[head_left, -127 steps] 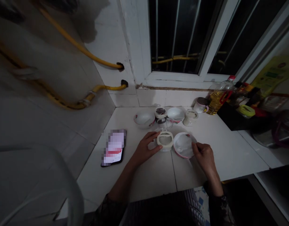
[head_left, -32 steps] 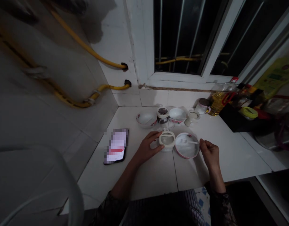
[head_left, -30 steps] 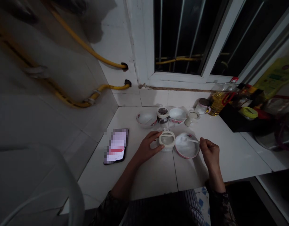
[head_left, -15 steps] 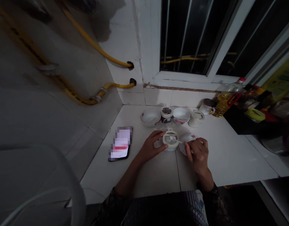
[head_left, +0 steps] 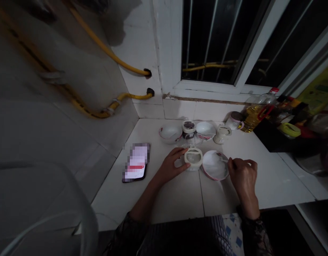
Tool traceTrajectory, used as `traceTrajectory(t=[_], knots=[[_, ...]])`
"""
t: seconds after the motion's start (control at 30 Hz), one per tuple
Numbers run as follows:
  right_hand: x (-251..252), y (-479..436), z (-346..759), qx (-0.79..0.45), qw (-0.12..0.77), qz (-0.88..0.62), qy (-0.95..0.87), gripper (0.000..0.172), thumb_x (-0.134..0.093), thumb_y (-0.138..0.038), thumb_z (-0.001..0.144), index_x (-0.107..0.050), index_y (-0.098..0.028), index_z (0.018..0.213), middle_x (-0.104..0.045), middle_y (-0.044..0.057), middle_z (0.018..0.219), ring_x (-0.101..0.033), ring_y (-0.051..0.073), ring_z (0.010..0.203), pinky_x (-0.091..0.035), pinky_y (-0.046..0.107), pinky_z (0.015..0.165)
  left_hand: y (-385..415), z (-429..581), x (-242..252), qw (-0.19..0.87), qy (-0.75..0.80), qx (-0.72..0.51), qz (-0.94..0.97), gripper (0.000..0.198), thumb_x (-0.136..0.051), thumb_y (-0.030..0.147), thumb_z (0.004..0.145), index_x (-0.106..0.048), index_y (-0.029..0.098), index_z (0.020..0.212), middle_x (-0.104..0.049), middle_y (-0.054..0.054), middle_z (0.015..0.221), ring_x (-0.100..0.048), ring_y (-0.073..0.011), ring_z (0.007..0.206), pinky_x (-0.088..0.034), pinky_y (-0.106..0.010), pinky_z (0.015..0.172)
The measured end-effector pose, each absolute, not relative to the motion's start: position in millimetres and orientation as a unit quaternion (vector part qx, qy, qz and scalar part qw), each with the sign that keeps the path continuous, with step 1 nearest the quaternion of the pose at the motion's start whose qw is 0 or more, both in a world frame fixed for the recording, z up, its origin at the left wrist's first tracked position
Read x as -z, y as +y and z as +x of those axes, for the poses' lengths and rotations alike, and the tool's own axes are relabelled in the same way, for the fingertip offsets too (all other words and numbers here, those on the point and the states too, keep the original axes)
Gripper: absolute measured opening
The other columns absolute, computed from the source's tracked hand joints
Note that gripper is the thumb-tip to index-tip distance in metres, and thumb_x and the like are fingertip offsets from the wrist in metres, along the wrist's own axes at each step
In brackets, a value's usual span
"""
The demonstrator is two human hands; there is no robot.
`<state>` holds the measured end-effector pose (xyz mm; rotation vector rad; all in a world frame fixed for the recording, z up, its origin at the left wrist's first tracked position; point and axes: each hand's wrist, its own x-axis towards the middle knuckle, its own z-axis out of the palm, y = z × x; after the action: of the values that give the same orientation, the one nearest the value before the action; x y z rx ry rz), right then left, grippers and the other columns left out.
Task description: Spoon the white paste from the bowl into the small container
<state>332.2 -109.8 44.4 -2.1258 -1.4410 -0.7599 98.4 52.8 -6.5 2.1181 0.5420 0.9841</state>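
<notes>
My left hand grips the side of a small seasoning jar between thumb and fingers. The jar's clear lid is flipped up at the back, and whitish contents show inside. A white bowl with a pink rim stands just right of the jar. Over that bowl, my right hand pinches the handle of a small white spoon. Pale material shows in the bowl, too blurred to name.
Behind stand two more bowls, a dark-filled jar, a white-filled jar and a mug. A phone lies to the left. Oil bottles and a dark tray occupy the right back.
My right hand has moved right with the spoon, from over the jar's opening to over the bowl. My left hand and the jar have stayed in place.
</notes>
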Motion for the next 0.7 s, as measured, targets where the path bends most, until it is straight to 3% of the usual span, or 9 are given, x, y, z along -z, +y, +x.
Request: traceTrajectory(t=[0.47, 0.7], knots=[[-31.2, -101.0, 332.8, 0.238, 0.258, -0.789, -0.504, 0.050, -0.036, -0.044, 0.098, -0.056, -0.021, 0.058, -0.060, 0.003, 0.050, -0.051, 0.017, 0.054, -0.036, 0.035, 0.085, 52.4, 98.1, 6.5, 0.376, 0.218, -0.381, 0.816, 0.052, -0.071, 0.034, 0.083, -0.059, 0.029, 0.134, -0.060, -0.009, 0.127, -0.060, -0.0238, 0.117, -0.052, -0.043, 0.101], [-26.2, -97.7, 332.9, 0.200, 0.279, -0.801, -0.491, 0.053, -0.036, -0.044, 0.097, -0.053, -0.021, 0.052, -0.056, 0.003, 0.045, -0.043, 0.014, 0.045, -0.038, 0.033, 0.073, 52.5, 98.0, 6.0, 0.372, 0.211, -0.381, 0.820, 0.051, -0.070, 0.034, 0.084, -0.059, 0.028, 0.134, -0.060, -0.009, 0.127, -0.060, -0.0236, 0.116, -0.053, -0.042, 0.098]])
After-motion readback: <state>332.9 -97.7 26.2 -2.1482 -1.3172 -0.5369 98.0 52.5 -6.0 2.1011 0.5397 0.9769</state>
